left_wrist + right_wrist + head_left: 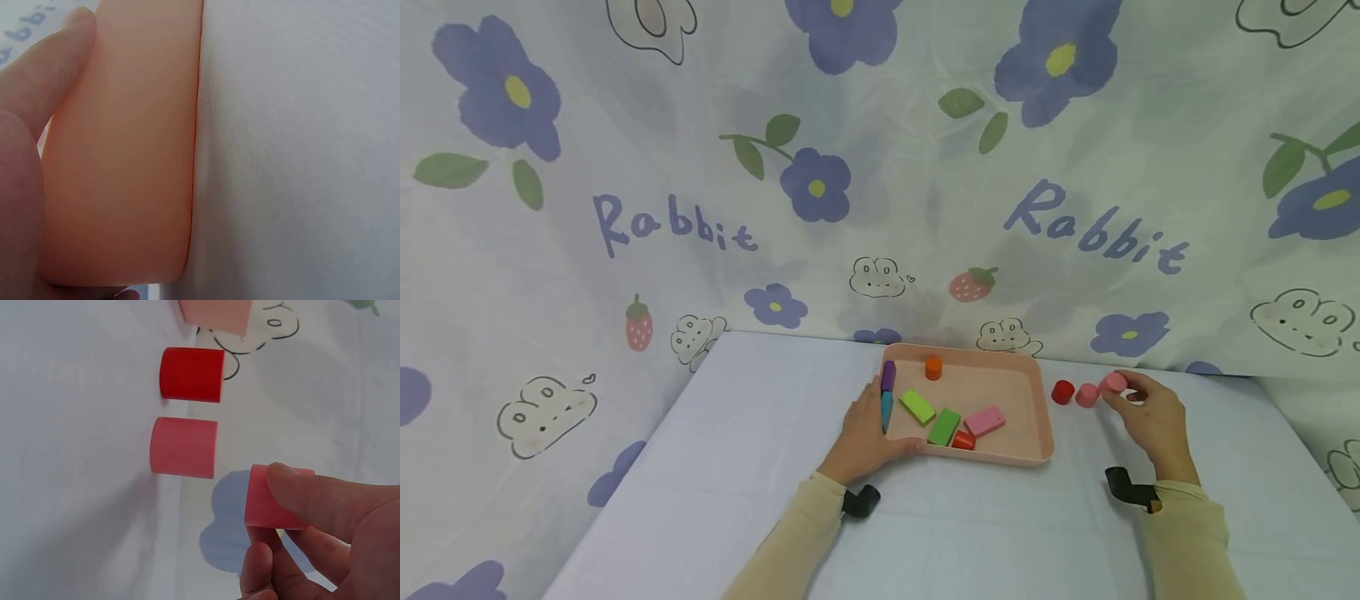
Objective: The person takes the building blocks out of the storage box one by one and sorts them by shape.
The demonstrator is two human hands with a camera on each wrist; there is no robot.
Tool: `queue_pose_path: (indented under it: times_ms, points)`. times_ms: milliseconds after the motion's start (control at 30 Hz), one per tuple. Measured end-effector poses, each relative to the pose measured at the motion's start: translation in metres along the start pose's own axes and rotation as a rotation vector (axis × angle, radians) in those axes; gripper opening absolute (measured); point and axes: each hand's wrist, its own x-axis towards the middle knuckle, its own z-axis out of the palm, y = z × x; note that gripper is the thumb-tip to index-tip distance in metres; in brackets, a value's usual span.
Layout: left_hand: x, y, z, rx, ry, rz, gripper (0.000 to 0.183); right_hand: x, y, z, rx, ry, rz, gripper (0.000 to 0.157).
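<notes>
Right hand [1157, 418] pinches pink cylinder [1115, 382] above white table [737, 450]; left hand [862, 437] grips peach tray [1011, 387] at near-left corner

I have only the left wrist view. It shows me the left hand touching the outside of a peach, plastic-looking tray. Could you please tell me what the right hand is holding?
Observer: The right hand pinches a pink cylindrical block; I cannot tell its material.
Operator: Thank you. Does anything sit just to the right of the tray?
Observer: A red cylindrical block sits there, with a second pink cylindrical block next to it.
Operator: I understand. Is the tray empty inside?
Observer: No; for example, an orange cylindrical block is in it, near the far wall.
</notes>
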Motion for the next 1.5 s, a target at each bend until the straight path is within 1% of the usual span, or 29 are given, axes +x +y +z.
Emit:
queue_pose_path:
  times_ms: [300,533,733,967,1300,1500]
  points:
    - [0.000,-0.002,0.002,-0.001,0.007,-0.005,0.129,0.004,0.008,0.002,-0.003,0.019,0.022,0.060]
    - [0.001,-0.001,0.003,0.007,0.005,-0.014,0.130,0.005,0.015,0.002,-0.020,0.018,0.015,0.058]
    - [0.001,-0.001,0.003,0.008,0.003,-0.012,0.129,0.008,0.022,0.004,-0.040,-0.003,0.003,0.055]
    - [0.000,-0.002,0.002,0.011,0.007,-0.008,0.129,0.009,0.025,0.008,-0.051,-0.028,0.040,0.055]
    - [0.000,-0.003,0.003,0.012,0.008,-0.011,0.129,0.010,0.032,0.009,-0.054,-0.062,0.006,0.053]
    - [0.001,-0.003,0.004,0.016,0.012,-0.011,0.130,0.013,0.034,0.009,-0.059,-0.077,0.013,0.052]
